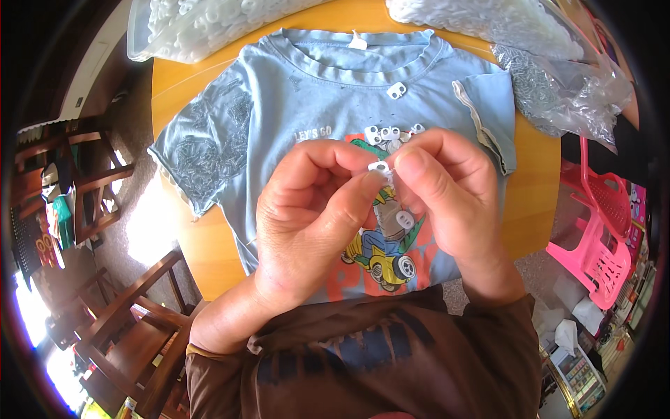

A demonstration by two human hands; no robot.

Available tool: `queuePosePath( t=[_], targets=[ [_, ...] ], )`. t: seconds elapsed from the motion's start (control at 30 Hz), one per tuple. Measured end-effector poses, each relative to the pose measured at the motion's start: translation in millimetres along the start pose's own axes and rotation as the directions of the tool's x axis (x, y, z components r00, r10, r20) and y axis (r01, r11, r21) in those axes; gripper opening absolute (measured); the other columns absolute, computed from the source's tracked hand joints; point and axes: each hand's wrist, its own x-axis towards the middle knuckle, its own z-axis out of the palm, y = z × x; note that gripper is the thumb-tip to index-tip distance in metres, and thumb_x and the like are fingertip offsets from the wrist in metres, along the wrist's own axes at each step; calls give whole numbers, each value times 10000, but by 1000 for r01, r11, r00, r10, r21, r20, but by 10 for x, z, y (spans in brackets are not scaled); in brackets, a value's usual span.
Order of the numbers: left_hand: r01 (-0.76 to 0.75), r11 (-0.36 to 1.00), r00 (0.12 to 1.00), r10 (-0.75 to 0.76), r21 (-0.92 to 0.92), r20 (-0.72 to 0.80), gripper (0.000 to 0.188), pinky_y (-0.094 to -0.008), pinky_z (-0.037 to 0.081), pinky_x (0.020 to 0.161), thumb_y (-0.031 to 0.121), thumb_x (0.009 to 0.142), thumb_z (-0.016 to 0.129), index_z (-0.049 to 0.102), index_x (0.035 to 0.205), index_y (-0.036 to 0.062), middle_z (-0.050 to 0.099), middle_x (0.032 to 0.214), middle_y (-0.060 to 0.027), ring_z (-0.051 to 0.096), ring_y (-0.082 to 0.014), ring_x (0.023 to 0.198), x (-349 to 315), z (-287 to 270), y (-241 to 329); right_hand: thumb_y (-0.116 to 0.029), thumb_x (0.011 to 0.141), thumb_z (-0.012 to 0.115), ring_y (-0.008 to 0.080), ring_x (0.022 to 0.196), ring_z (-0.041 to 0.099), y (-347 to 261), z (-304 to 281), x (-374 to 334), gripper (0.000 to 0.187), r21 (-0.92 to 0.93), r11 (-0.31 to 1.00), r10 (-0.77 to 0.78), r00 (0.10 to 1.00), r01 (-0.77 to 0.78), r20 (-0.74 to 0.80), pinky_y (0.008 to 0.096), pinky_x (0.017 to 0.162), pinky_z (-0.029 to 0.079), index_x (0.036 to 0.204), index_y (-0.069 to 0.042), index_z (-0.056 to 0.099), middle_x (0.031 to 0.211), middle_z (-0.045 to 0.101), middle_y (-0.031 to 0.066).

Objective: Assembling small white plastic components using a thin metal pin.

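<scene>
Head view: a yellow-brown wooden counter (534,202) fills the middle, carrying cloth, containers and small parts
Dark wooden chair: a chair (139,349) with a slatted frame stands on the floor at lower left
Pink seat: a pink plastic chair (593,258) stands beyond the right edge
Worn clothing: a brown top (481,349) covers the person's body and upper arms at the lower edge
Spread cloth: a blue T-shirt (279,119) lies flat, collar away from the person, a colourful printed vehicle on its front
Far left: a clear tub (143,42) heaped with white pieces
Far right: a clear container (523,45) of similar white pieces, partly cut off by the rim
Beside the right sleeve: a clear plastic bag (551,87) holding many small grey bits
Left hand: the left hand (310,209) is above the shirt, thumb and forefinger clamped on a white piece
Right hand: the right hand (450,202) is just beside it, thumb and forefinger tips close; I cannot tell whether they grip anything
Left sleeve: loose grey bits (209,133) scattered over the fabric
Beyond the fingers: a cluster of loose white parts (373,134) on the shirt
Below the collar: a lone white part (397,91)
Held piece: the white piece (379,167), with a visible hole, is raised between the hands
</scene>
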Motion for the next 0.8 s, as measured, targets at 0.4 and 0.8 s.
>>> queuePosePath(
  t=[0.4,0.8],
  targets=[
    [-88,994,995,92,71,-48,111,-175,427,544,-41,819,556,498,905,-2,545,802,-38,507,-56,625,-43,33,-76,-82,854,564,13,571,420,122,71,-50,113,-259,949,-204,976,180,-69,179,485,341,783,5,575,633,531,-7],
    [-94,984,996,92,148,22,123,-194,425,548,80,871,526,455,955,24,562,805,-61,517,-90,594,-34,31,-62,-74,853,563,29,606,481,111,53,-9,101,-311,889,-351,936,338,12,178,523,391,810,14,585,671,569,11]
  ],
)
